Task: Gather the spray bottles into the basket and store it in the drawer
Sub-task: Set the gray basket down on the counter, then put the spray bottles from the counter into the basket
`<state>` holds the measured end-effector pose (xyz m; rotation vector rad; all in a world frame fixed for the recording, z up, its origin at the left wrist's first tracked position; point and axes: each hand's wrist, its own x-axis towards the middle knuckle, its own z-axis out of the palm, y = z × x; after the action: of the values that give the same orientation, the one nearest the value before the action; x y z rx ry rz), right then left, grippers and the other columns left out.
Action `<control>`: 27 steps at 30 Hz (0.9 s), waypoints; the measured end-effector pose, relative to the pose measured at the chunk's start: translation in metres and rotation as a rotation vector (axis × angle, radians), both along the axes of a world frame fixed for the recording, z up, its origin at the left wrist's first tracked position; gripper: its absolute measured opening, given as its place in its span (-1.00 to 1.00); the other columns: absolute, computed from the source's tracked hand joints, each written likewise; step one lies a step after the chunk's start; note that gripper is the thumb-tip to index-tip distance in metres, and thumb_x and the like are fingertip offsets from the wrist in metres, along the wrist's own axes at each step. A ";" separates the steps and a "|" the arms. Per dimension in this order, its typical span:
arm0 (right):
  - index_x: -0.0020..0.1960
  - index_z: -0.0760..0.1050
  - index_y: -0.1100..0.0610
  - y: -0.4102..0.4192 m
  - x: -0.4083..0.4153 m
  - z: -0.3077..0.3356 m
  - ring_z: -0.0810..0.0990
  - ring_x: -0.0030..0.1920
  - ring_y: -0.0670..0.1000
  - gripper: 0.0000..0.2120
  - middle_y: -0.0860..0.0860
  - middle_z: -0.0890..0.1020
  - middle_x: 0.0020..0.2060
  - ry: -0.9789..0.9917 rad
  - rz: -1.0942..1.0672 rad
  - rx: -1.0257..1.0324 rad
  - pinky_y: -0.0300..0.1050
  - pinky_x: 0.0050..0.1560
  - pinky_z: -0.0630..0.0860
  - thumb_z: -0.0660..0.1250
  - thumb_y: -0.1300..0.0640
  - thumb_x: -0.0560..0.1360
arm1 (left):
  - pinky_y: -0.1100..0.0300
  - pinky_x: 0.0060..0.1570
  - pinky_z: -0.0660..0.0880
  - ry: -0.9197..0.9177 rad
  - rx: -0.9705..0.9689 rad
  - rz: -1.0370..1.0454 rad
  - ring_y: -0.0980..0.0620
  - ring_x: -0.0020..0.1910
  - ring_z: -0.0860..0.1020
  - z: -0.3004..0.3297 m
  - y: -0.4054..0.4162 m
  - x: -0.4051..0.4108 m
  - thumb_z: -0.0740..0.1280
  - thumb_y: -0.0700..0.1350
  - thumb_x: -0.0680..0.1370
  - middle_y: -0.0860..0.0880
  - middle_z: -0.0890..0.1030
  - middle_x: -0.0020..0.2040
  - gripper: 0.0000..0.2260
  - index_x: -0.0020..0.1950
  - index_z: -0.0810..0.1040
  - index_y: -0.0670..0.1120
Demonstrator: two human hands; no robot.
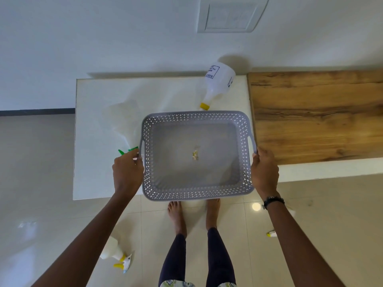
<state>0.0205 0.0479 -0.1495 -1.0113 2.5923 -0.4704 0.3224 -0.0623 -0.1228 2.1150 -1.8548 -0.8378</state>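
A grey perforated plastic basket (246, 123) sits over the front edge of a white cabinet top (93, 121). My left hand (127, 172) grips its left handle and my right hand (265, 172) grips its right handle. Inside lies only a small yellowish scrap. A white bottle with a yellow cap (217, 83) lies on the top behind the basket. A clear bottle with a green trigger (124, 125) lies left of the basket. On the floor a white bottle with a yellow sprayer (114, 252) lies under my left arm, and another sprayer tip (271, 234) shows beside my right arm.
A wooden countertop (317, 117) adjoins the white top on the right. A white wall with a switch plate (230, 15) stands behind. My bare feet (194, 216) stand on the tiled floor just below the basket.
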 end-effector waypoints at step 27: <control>0.38 0.37 0.08 -0.231 -0.009 -0.014 0.51 0.11 0.31 -0.55 0.28 0.48 0.15 0.068 0.984 0.362 0.06 0.09 0.46 0.10 0.38 0.54 | 0.30 0.09 0.37 0.349 0.061 -0.055 0.10 0.18 0.47 -0.010 -0.075 -0.156 0.23 -0.23 0.58 -0.04 0.50 0.30 -0.70 0.31 0.41 -0.11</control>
<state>0.0112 -0.1834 -0.1636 -1.9365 1.7785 0.2739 0.1663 -0.1374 -0.1331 1.8129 -1.7271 -1.2023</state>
